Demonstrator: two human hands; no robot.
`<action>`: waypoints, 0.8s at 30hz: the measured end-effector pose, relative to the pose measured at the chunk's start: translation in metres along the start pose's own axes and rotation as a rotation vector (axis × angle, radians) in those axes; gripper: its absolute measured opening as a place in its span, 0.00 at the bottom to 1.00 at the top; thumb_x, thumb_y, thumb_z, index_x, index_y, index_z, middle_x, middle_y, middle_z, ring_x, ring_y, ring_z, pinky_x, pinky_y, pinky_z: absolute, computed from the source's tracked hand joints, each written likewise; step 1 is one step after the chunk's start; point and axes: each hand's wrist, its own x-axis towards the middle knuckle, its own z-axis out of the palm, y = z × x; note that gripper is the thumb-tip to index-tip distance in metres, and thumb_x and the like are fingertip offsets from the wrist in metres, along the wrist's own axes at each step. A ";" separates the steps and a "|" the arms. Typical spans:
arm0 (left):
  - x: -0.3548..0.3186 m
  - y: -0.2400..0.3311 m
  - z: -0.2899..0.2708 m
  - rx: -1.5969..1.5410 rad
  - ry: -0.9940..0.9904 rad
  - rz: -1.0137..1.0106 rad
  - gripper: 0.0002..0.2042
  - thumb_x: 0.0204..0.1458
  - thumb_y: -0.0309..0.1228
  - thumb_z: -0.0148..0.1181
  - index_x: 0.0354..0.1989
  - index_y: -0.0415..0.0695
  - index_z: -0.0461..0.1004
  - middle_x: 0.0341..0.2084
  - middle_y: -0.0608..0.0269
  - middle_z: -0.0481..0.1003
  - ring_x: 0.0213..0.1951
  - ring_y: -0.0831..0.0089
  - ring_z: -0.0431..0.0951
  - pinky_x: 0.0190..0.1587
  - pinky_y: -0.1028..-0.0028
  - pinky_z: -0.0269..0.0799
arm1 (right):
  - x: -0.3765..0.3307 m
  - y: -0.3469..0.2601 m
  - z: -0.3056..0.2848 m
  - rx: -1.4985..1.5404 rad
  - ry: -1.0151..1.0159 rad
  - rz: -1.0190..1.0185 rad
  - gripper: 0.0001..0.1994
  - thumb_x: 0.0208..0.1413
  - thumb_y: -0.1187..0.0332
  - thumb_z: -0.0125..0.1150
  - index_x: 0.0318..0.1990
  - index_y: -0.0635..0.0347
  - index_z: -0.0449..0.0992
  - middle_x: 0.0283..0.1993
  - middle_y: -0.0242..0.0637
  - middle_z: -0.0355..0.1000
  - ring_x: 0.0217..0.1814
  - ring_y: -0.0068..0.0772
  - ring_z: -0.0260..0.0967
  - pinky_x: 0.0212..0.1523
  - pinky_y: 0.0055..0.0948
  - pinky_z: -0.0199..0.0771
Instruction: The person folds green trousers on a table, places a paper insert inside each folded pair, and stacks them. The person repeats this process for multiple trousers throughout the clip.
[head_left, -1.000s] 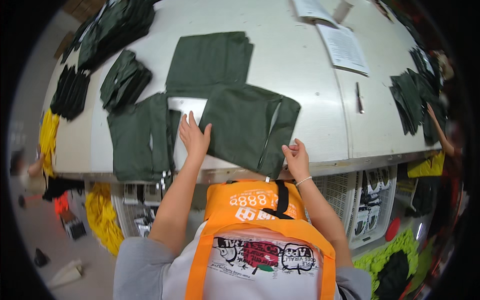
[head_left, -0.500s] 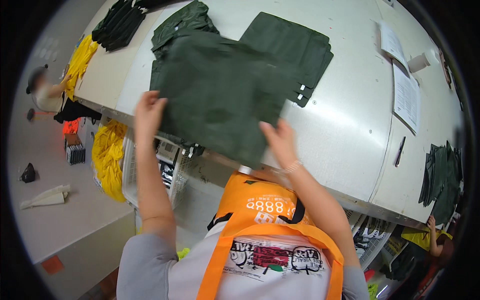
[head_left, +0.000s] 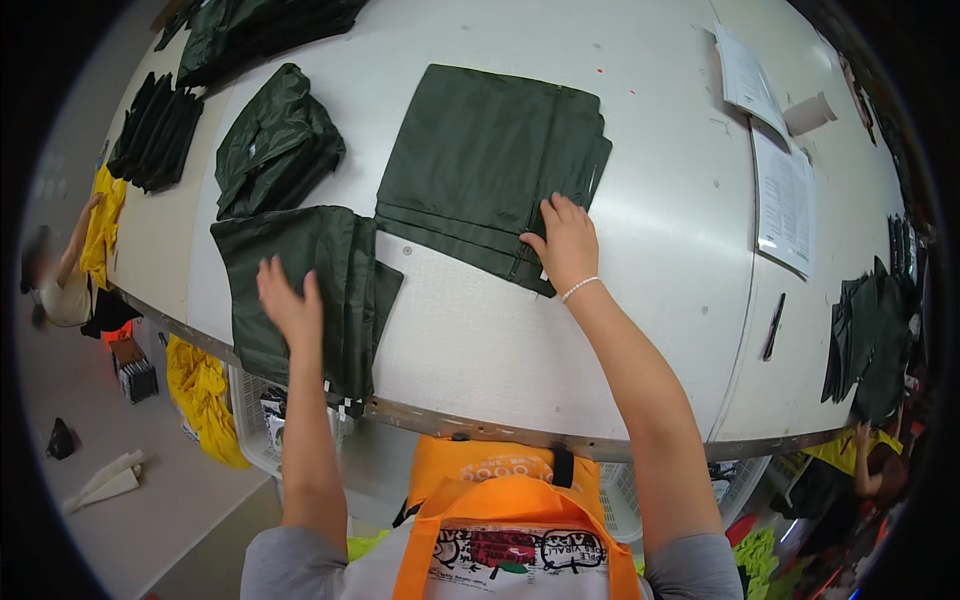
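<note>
My right hand (head_left: 567, 243) lies on the near right corner of a stack of dark green folded fabric pieces (head_left: 480, 150), fingers spread and flat. A dark zip-like line runs down the stack's right side. My left hand (head_left: 290, 300) rests, fingers apart, on a second dark green folded stack (head_left: 340, 260) at the table's near edge. Small white tags poke out at that stack's near end. Just beyond it sits a crumpled dark green bundle (head_left: 275, 145).
The pale table (head_left: 660, 200) carries papers (head_left: 783, 200), a white cup-like roll (head_left: 808, 115) and a pen (head_left: 774, 327) at right. More dark green piles (head_left: 868, 340) lie at the far right and far left. White crates (head_left: 255, 420) stand below the edge. Other people work at both sides.
The dark green piece held between both hands now lies on the right-hand stack. My left hand has come to the left stack; the view has shifted.
</note>
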 end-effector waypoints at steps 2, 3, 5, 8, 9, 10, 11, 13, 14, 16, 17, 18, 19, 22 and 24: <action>0.008 0.083 -0.011 -0.217 -0.045 0.209 0.29 0.48 0.33 0.61 0.59 0.41 0.62 0.62 0.47 0.57 0.65 0.51 0.53 0.64 0.53 0.48 | -0.005 0.006 -0.017 0.096 -0.166 -0.087 0.12 0.47 0.64 0.64 0.36 0.62 0.73 0.39 0.37 0.71 0.48 0.37 0.67 0.50 0.34 0.62; 0.005 0.129 -0.013 -0.317 -0.155 0.287 0.27 0.48 0.29 0.61 0.58 0.41 0.63 0.61 0.47 0.58 0.65 0.52 0.53 0.64 0.54 0.48 | -0.011 0.008 -0.026 0.086 -0.206 -0.103 0.11 0.49 0.65 0.62 0.35 0.61 0.73 0.37 0.36 0.71 0.46 0.36 0.66 0.49 0.33 0.62; -0.010 0.203 -0.007 -0.447 -0.240 0.485 0.26 0.49 0.30 0.59 0.58 0.41 0.63 0.62 0.49 0.57 0.65 0.52 0.54 0.64 0.54 0.48 | -0.023 0.011 -0.039 0.061 -0.286 -0.125 0.08 0.51 0.66 0.60 0.34 0.60 0.73 0.35 0.34 0.70 0.43 0.34 0.66 0.46 0.32 0.62; -0.024 0.262 0.026 -0.459 -0.284 0.552 0.24 0.52 0.32 0.56 0.58 0.41 0.63 0.62 0.49 0.58 0.63 0.50 0.56 0.63 0.55 0.50 | -0.031 0.021 -0.045 0.071 0.030 -0.263 0.06 0.49 0.68 0.58 0.33 0.60 0.73 0.38 0.35 0.71 0.42 0.34 0.67 0.45 0.32 0.64; -0.024 0.269 0.038 -0.478 -0.281 0.529 0.24 0.52 0.32 0.56 0.58 0.40 0.63 0.61 0.48 0.58 0.63 0.50 0.57 0.63 0.54 0.50 | -0.026 0.023 -0.047 0.056 0.137 -0.287 0.06 0.49 0.69 0.58 0.33 0.61 0.72 0.39 0.35 0.72 0.42 0.35 0.67 0.45 0.33 0.64; -0.023 0.270 0.049 -0.497 -0.277 0.506 0.23 0.52 0.32 0.55 0.58 0.39 0.63 0.61 0.48 0.59 0.63 0.50 0.57 0.63 0.54 0.50 | -0.023 0.023 -0.037 0.039 0.155 -0.220 0.06 0.47 0.70 0.57 0.32 0.61 0.72 0.39 0.36 0.72 0.42 0.35 0.67 0.46 0.33 0.64; -0.018 0.275 0.059 -0.520 -0.276 0.489 0.23 0.53 0.33 0.55 0.57 0.39 0.63 0.60 0.47 0.60 0.62 0.50 0.58 0.63 0.53 0.50 | -0.019 0.024 -0.027 0.017 0.177 -0.147 0.06 0.46 0.70 0.56 0.31 0.61 0.73 0.39 0.38 0.73 0.41 0.36 0.67 0.46 0.33 0.64; -0.012 0.276 0.057 -0.555 -0.232 0.499 0.23 0.53 0.32 0.55 0.57 0.38 0.63 0.59 0.45 0.62 0.62 0.49 0.59 0.62 0.54 0.51 | -0.009 0.016 -0.047 -0.057 -0.428 -0.190 0.04 0.46 0.72 0.54 0.30 0.60 0.73 0.33 0.38 0.73 0.40 0.37 0.67 0.44 0.32 0.64; -0.008 0.277 0.052 -0.535 -0.238 0.519 0.23 0.53 0.33 0.54 0.58 0.38 0.63 0.59 0.45 0.61 0.62 0.49 0.58 0.63 0.54 0.50 | -0.017 0.017 -0.048 0.019 -0.351 -0.226 0.03 0.46 0.72 0.54 0.29 0.59 0.73 0.30 0.37 0.72 0.39 0.36 0.67 0.42 0.32 0.64; -0.005 0.282 0.049 -0.492 -0.278 0.521 0.24 0.54 0.34 0.54 0.59 0.38 0.62 0.61 0.47 0.60 0.64 0.50 0.56 0.64 0.55 0.48 | -0.039 0.020 -0.059 0.097 -0.197 -0.271 0.02 0.45 0.71 0.54 0.27 0.57 0.73 0.26 0.36 0.70 0.36 0.34 0.66 0.39 0.30 0.63; -0.006 0.285 0.045 -0.466 -0.314 0.502 0.24 0.55 0.35 0.53 0.59 0.39 0.62 0.62 0.48 0.59 0.64 0.51 0.54 0.64 0.55 0.47 | -0.052 0.018 -0.072 0.105 -0.122 -0.278 0.02 0.45 0.70 0.55 0.26 0.56 0.73 0.25 0.35 0.70 0.35 0.33 0.66 0.38 0.29 0.63; -0.008 0.290 0.041 -0.437 -0.365 0.536 0.25 0.55 0.36 0.53 0.60 0.40 0.61 0.63 0.49 0.57 0.65 0.52 0.53 0.65 0.55 0.45 | -0.067 0.016 -0.086 0.147 -0.222 -0.315 0.04 0.46 0.68 0.56 0.26 0.56 0.73 0.26 0.35 0.70 0.36 0.33 0.66 0.38 0.29 0.63; -0.017 0.291 0.040 -0.393 -0.415 0.570 0.27 0.54 0.37 0.54 0.62 0.42 0.59 0.64 0.49 0.56 0.66 0.52 0.52 0.65 0.52 0.43 | -0.080 0.018 -0.102 0.195 -0.325 -0.361 0.06 0.47 0.66 0.57 0.26 0.56 0.73 0.27 0.35 0.71 0.36 0.33 0.66 0.38 0.29 0.63; -0.064 0.283 0.047 -0.281 -0.557 0.616 0.33 0.51 0.41 0.57 0.64 0.42 0.55 0.66 0.50 0.50 0.67 0.50 0.47 0.65 0.48 0.39 | -0.053 0.060 -0.146 0.136 -0.760 -0.138 0.08 0.52 0.63 0.57 0.33 0.56 0.77 0.32 0.38 0.74 0.42 0.38 0.70 0.44 0.37 0.69; -0.089 0.274 0.044 -0.211 -0.576 0.638 0.36 0.49 0.43 0.59 0.65 0.42 0.54 0.67 0.50 0.47 0.67 0.50 0.46 0.65 0.47 0.38 | -0.048 0.171 -0.108 0.251 -0.259 0.302 0.11 0.53 0.65 0.56 0.42 0.58 0.76 0.38 0.43 0.73 0.46 0.43 0.69 0.49 0.41 0.68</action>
